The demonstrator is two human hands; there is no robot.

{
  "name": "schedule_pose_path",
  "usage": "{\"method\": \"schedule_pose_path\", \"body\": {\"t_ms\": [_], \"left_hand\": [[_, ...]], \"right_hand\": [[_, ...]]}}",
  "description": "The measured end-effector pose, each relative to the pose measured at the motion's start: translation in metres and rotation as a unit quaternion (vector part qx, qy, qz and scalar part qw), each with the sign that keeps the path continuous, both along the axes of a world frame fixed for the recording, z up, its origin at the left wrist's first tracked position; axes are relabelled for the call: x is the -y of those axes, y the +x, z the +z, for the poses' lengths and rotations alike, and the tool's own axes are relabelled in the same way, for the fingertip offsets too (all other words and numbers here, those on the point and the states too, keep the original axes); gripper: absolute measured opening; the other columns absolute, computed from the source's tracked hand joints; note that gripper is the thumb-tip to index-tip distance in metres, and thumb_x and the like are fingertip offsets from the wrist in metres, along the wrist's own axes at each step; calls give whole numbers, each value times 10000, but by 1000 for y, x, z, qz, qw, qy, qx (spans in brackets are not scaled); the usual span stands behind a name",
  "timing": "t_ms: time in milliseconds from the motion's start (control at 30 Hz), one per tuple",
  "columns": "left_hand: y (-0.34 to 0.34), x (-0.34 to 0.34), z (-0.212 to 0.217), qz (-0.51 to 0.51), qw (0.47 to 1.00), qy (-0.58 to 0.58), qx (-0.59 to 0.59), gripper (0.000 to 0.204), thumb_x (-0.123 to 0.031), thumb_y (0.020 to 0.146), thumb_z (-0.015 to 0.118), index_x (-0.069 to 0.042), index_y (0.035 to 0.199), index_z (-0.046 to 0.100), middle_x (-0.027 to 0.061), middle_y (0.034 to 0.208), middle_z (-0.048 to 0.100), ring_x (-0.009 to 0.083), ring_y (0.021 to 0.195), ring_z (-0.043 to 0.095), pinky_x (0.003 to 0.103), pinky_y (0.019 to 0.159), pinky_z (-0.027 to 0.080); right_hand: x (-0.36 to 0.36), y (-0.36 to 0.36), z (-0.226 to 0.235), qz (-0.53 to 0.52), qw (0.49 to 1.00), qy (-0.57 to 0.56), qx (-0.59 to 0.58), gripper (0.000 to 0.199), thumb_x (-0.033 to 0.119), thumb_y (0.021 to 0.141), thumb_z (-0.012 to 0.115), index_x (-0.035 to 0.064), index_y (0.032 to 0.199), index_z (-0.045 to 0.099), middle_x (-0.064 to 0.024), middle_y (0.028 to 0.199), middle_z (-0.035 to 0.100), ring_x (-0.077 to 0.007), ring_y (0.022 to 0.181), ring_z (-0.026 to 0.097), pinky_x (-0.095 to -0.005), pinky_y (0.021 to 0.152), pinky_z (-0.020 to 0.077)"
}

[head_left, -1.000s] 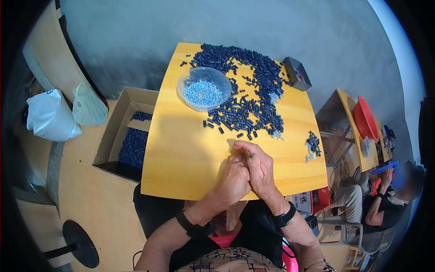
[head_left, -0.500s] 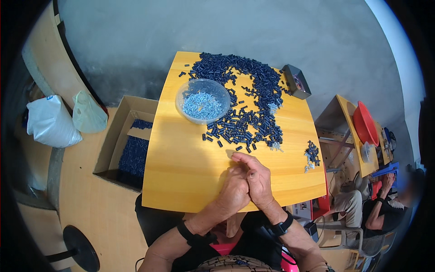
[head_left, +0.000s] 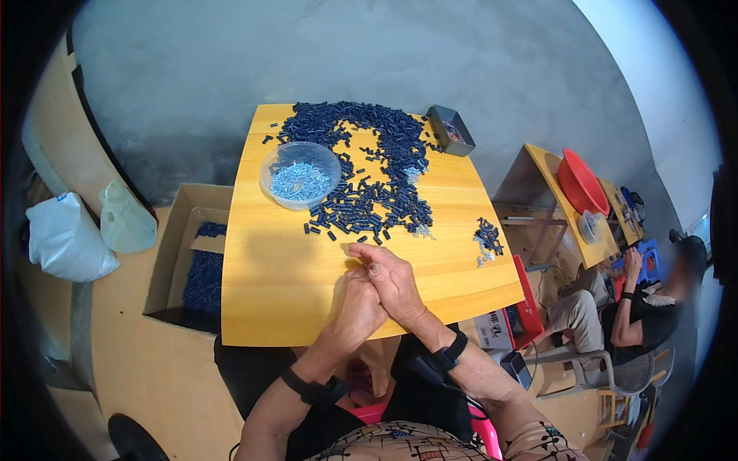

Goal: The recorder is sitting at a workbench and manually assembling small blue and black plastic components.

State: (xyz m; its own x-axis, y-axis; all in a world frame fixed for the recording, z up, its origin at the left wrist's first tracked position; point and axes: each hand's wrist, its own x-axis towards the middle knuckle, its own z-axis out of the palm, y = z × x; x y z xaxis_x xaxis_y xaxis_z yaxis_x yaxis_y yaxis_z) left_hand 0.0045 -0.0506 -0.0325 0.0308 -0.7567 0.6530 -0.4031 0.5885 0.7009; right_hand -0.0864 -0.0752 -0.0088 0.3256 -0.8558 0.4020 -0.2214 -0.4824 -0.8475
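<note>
My left hand (head_left: 358, 301) and my right hand (head_left: 397, 286) are pressed together above the near part of the yellow table. The right lies over the left, its fingers held together and curving across the left's fingertips. The left hand's fingers look closed; anything between the palms is hidden. Just beyond my fingertips lies a wide spread of small dark cylindrical pieces (head_left: 369, 206). At its left side stands a clear round plastic tub (head_left: 267, 175) holding many small silvery metal pieces (head_left: 300, 182).
A smaller pile of dark and silvery pieces (head_left: 487, 240) lies at the table's right. A dark open box (head_left: 461, 146) sits at the back right corner. On the floor to the left is a cardboard box (head_left: 165, 265) of dark pieces. Another person (head_left: 642, 326) sits at right.
The view has shifted, so the table and my hands appear farther left. My hands stay pressed together. The seated person now shows more fully.
</note>
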Motion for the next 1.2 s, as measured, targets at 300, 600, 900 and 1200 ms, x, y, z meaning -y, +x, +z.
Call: {"method": "schedule_pose_path", "body": {"t_ms": [300, 600, 900, 1200], "left_hand": [[18, -11, 1, -22, 996, 35, 83, 161, -13, 646, 660, 26, 801, 641, 194, 791, 639, 376, 782, 617, 446, 713, 488], [2, -4, -2, -13, 986, 22, 166, 66, -49, 633, 631, 4, 670, 644, 185, 722, 620, 347, 721, 606, 443, 653, 482], [45, -11, 36, -147, 950, 273, -27, 189, -110, 745, 721, 34, 863, 688, 115, 782, 680, 138, 717, 643, 265, 662, 507], [48, -19, 51, -196, 925, 311, -96, 184, -97, 801, 694, 49, 912, 682, 74, 802, 684, 91, 736, 620, 228, 674, 500]], "right_hand": [[-1, 5, -9, 21, 1000, 7, -18, 551, 435, 967, 382, -44, 1173, 561, -164, 1120, 628, -241, 1050, 593, -328, 922, 444], [1, -10, 4, -13, 977, 168, 131, 590, 465, 976, 358, -50, 1219, 515, -159, 1163, 589, -234, 1113, 540, -355, 1014, 373], [-8, -28, 40, 1, 939, 173, 297, 430, 314, 980, 457, -67, 1152, 561, -171, 1059, 637, -238, 1006, 610, -366, 934, 459], [-48, -47, 37, -24, 992, 103, 65, 214, 65, 893, 591, -4, 1089, 637, -62, 1025, 651, -138, 946, 590, -266, 873, 461]]}}
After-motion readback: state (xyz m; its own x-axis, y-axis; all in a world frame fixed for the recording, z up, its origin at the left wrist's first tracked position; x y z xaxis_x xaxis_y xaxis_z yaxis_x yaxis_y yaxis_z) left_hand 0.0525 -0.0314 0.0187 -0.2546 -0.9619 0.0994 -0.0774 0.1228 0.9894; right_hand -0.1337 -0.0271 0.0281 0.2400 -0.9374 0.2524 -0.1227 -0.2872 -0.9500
